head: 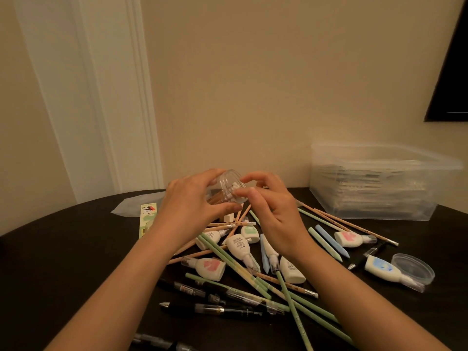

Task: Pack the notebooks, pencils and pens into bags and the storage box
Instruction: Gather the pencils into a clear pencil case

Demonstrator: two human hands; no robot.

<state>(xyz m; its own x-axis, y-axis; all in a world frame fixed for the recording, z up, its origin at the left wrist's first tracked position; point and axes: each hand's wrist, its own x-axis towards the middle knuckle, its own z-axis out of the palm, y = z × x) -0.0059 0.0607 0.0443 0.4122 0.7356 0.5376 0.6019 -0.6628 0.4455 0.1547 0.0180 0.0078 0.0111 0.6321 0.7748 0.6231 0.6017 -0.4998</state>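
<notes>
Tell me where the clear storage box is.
In the head view, the clear storage box sits far right on the dark table, against the wall, just behind the scattered pencils.

One storage box (pixel 374 198), one clear jar (pixel 225 188), one loose lid (pixel 415 268).

This looks like a room in a home: a plain cream wall (pixel 253 84), a white moulded door frame (pixel 141 97) on the left, and a dark table (pixel 63 262) with a curved edge. Loose pens (pixel 228 310) and pencils (pixel 349 225) litter it, and a clear storage box (pixel 374 183) stands at its far right edge.
</notes>
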